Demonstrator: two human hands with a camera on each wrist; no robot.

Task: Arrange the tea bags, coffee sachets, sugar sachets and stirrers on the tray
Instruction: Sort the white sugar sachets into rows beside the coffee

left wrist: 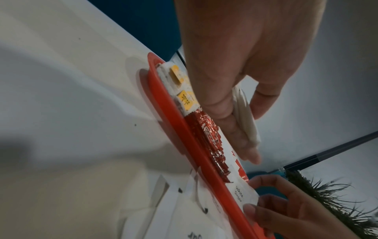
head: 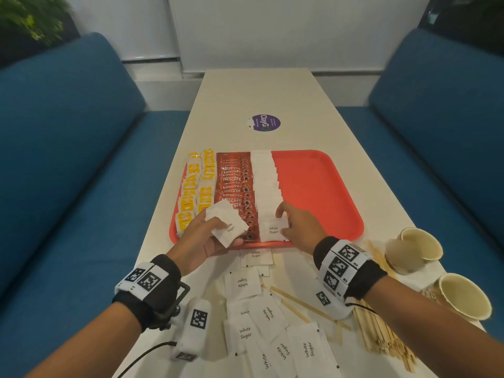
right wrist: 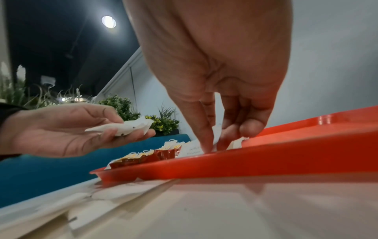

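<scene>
A red tray [head: 321, 192] lies on the white table and holds a column of yellow tea bags [head: 195, 186], a column of red coffee sachets [head: 237, 186] and a column of white sugar sachets [head: 266, 181]. My left hand [head: 207, 236] holds a small stack of white sugar sachets [head: 227, 226] above the tray's near left part, seen edge-on as the stack [left wrist: 245, 113] in the left wrist view. My right hand [head: 297, 225] pinches the nearest sugar sachet [head: 272, 229] of the white column down on the tray, fingertips [right wrist: 206, 145] pressing it.
Loose white sugar sachets [head: 272, 331] lie on the table in front of the tray. Wooden stirrers [head: 381, 336] are piled at the near right, beside two paper cups [head: 463, 296]. A purple sticker [head: 264, 123] sits farther up the table. Blue sofas flank both sides.
</scene>
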